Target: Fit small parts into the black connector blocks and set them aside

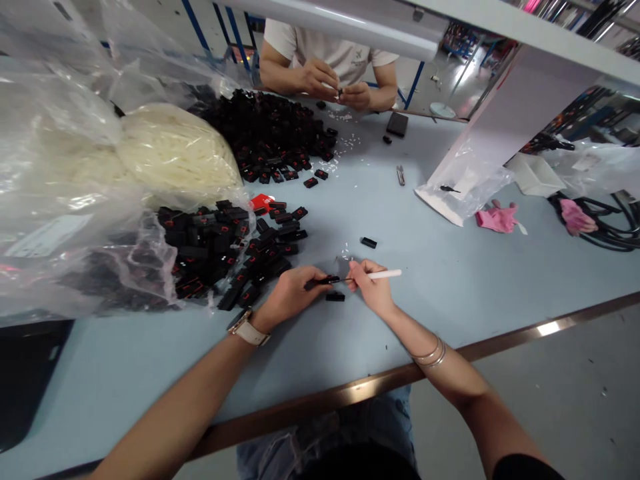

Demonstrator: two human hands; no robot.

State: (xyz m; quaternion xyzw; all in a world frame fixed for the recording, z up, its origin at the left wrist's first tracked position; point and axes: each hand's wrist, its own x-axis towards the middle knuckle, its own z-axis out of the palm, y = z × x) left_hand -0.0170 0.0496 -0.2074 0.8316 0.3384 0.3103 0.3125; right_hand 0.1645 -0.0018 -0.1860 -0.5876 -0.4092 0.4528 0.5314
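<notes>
Between its thumb and fingers my left hand (295,291) grips a small black plastic part (320,282). My right hand (369,283) pinches a white-handled pen-like tool (386,273), whose thin dark tip points left and meets the part; whether it goes inside I cannot tell. Just below the hands lies another black piece (335,297), and a further black piece (369,242) rests above my right hand. Small white bits (345,252) are scattered on the table by my fingertips. Left of my left hand spreads a heap of black parts with red marks (270,250).
Clear plastic bags (75,200) and a bag of cream-coloured pieces (175,150) fill the left. Across the blue table (450,280), a co-worker's hands (340,87) hold a small dark part beside a larger black pile (275,130). A white post (505,113) and pink gloves (497,218) are at right.
</notes>
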